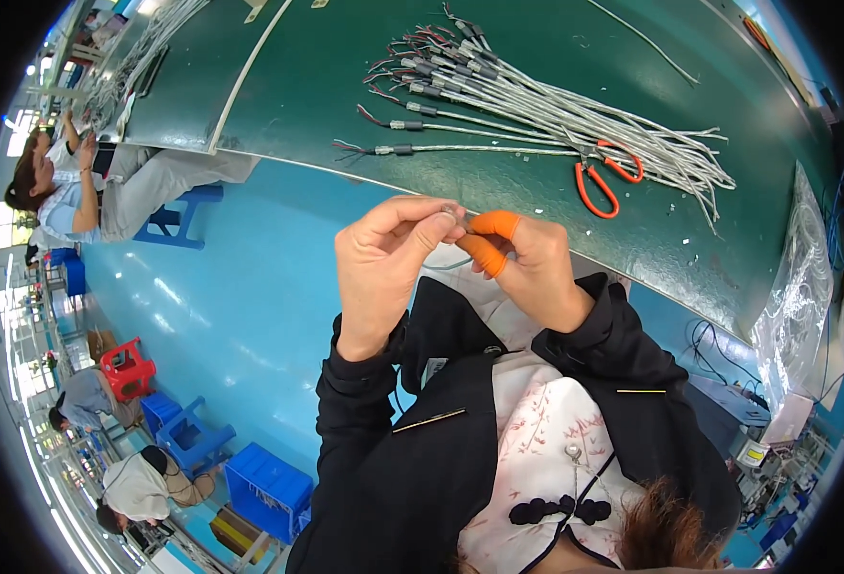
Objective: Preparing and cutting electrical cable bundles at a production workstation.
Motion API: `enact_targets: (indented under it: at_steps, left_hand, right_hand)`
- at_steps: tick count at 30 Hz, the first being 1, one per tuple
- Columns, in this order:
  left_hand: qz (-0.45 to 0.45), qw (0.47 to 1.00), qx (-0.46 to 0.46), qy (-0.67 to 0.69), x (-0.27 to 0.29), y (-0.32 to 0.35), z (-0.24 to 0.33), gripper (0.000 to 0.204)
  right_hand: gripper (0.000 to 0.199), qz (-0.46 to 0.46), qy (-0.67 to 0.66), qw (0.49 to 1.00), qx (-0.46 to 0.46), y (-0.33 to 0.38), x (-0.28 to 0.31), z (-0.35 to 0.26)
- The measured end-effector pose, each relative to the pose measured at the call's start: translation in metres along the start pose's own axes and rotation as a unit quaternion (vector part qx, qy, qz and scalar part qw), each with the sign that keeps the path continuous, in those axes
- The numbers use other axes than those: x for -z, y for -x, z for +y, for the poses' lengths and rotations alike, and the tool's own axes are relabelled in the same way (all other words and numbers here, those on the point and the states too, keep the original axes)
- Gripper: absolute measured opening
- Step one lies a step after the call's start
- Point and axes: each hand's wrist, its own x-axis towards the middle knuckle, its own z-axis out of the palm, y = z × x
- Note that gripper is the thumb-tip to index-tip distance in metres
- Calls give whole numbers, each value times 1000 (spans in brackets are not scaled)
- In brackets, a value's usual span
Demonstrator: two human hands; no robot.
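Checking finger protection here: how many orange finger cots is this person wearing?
2, both on the right hand: one orange finger cot on the upper fingertip, another just below it. Others may be hidden behind the fingers.

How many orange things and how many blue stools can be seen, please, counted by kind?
Orange finger cots on the right hand: 2
Orange-handled scissors on the green table: 1
Blue stools on the floor: 2, others may be hidden
Total: 5
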Motion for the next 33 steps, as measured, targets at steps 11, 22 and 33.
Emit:
enact_targets:
  at_steps: [11, 22, 33]
  left_hand:
    - [55, 991, -51, -112, 11, 0, 14, 7]
    - [-51, 943, -118, -306, 19, 3, 3, 7]
    - [-174, 967, 109, -153, 46, -16, 22, 9]
  right_hand:
    - [10, -9, -15, 998, -60, 3, -6, 5]
    - [13, -25, 2, 1000, -1, 5, -13, 7]
    - [11, -57, -16, 997, -50, 5, -7, 18]
